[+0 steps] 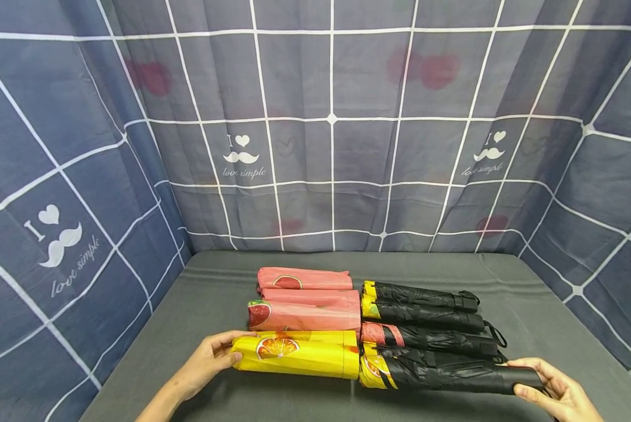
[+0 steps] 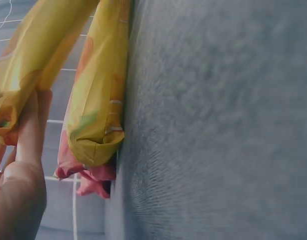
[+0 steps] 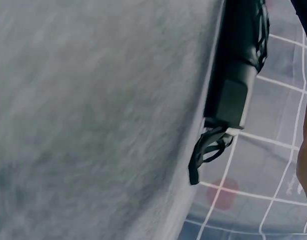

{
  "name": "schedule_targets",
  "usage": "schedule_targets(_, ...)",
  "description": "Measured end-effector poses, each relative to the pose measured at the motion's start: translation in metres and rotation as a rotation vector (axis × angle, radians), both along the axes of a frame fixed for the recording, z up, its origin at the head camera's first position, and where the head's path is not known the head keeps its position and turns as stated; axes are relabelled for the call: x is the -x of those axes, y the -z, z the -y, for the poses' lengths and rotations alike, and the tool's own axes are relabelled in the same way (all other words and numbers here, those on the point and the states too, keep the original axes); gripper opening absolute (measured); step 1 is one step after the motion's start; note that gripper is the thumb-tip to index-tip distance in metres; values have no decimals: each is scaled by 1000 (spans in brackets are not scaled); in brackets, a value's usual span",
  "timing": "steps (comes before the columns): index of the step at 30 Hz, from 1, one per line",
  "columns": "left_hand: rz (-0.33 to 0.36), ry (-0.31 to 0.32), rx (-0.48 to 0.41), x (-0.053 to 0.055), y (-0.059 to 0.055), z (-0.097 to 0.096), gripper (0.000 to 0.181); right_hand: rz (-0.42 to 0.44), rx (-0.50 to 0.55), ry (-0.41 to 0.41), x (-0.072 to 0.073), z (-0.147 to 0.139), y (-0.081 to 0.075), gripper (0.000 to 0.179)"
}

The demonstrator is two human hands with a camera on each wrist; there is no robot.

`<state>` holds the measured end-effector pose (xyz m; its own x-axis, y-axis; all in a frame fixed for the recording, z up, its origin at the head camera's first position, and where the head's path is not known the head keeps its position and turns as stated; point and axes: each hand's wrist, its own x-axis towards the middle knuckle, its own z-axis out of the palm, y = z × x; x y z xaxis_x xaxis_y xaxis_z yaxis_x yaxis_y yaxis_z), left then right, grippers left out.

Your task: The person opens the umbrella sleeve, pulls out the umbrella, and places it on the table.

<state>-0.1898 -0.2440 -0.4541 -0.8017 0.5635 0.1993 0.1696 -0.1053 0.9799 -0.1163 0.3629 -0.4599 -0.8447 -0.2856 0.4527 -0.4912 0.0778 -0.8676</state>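
Note:
In the head view, my left hand (image 1: pixel 210 357) grips the left end of a yellow sleeve printed with an orange slice (image 1: pixel 315 358), thumb in front and fingers behind. The left wrist view shows this sleeve raised, with a second yellow sleeve (image 2: pixel 101 100) lying on the table beyond it. My right hand (image 1: pixel 558 390) holds the black handle of a folded umbrella (image 1: pixel 452 375) at the front right, thumb on its near side. The umbrella's yellow-patterned end meets the right end of the held sleeve. In the right wrist view, only part of my right hand (image 3: pixel 306 145) shows.
Pink watermelon-print sleeves (image 1: pixel 315 316) lie behind the yellow ones. Several more black folded umbrellas (image 1: pixel 426 316) with yellow or pink ends lie behind the held one, some with wrist straps. Checked curtains (image 1: pixel 299 76) enclose the grey table (image 1: pixel 215 275) at back and sides.

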Motion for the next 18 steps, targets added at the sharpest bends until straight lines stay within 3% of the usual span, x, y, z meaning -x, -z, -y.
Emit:
schedule_targets(6, 6, 8, -8, -5, 8, 0, 39, 28, 29, -88, 2, -7, 8, 47)
schedule_targets(12, 30, 24, 24, -11, 16, -4, 40, 155, -6, -90, 0, -8, 9, 47)
schedule_targets(18, -39, 17, 31, -12, 22, -7, 38, 290, -71, -82, 3, -14, 13, 43)
